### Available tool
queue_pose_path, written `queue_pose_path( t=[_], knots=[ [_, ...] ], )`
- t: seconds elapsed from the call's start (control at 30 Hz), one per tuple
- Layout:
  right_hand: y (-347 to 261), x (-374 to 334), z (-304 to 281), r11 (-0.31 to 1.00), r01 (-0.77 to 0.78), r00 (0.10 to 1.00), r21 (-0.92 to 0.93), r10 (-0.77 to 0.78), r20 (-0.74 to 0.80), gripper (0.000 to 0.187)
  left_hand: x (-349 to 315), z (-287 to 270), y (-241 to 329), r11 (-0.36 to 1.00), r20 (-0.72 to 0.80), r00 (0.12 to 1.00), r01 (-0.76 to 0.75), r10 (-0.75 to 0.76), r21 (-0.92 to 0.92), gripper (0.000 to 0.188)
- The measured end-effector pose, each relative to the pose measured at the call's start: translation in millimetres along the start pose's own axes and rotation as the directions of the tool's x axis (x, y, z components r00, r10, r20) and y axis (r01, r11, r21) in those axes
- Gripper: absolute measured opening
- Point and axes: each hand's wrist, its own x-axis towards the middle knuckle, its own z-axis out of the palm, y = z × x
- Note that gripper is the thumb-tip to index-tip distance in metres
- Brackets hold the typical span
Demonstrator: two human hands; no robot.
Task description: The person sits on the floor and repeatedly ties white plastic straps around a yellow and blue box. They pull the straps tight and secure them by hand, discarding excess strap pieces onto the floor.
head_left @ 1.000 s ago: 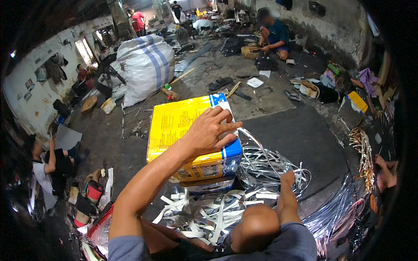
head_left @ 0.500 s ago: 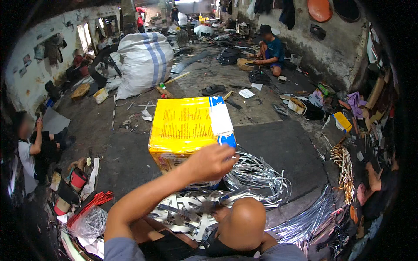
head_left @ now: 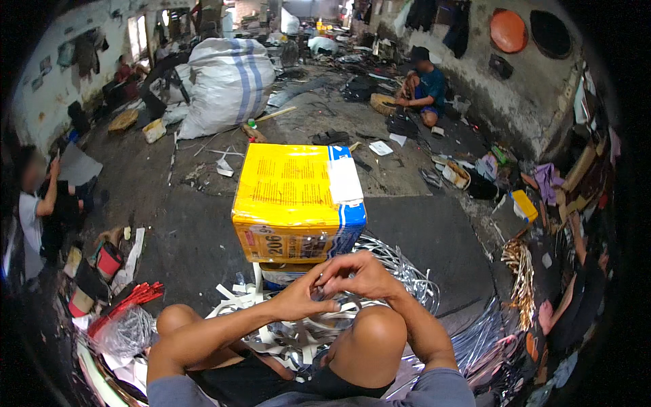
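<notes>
My left hand and my right hand meet above my knees, just before the near side of a yellow and blue box. The fingers of both are bent together at one spot. Whatever small thing they may pinch there is too hidden to name. A white slip lies on the box top, along its blue right edge. Under the box, part of another box shows. White strips lie in a tangle below my hands, and shiny silver strips lie in a loose coil to the right.
Red strips and a clear plastic bag lie by my left knee. Gold strips lie at the right. A large white sack stands farther off. Other people sit at the left, right and back, one in a teal shirt.
My left hand has come down from the box's right corner. My right hand has risen from the white strips, and the two now meet in front of the box.
</notes>
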Motion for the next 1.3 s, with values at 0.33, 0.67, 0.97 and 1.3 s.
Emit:
queue_pose_path(
  t=[0.33,0.67,0.97,1.3],
  knots=[
    [-112.7,33.4,-29.9,0.943,0.069,0.782,-0.325,-0.254,-0.569,0.017,-45.4,-38.6,84.3,0.992,-0.162,0.980,0.106,-0.115,-0.067,0.057],
    [-162.6,12.2,-18.9,0.942,-0.004,0.947,-0.336,-0.104,-0.304,0.022,-82.4,-43.8,110.9,0.169,-0.019,0.842,0.130,-0.538,0.977,0.071],
    [-162.3,70.2,-36.1,0.866,0.165,0.887,-0.471,-0.339,-0.313,0.014,-36.9,-58.8,99.3,0.941,-0.098,0.961,0.227,-0.258,-0.251,0.028],
    [-77.5,95.9,-123.8,0.910,-0.187,0.867,-0.370,-0.025,-0.498,0.018,-56.5,-265.5,140.3,0.640,-0.627,0.769,0.547,-0.128,0.540,0.024]
  ],
)
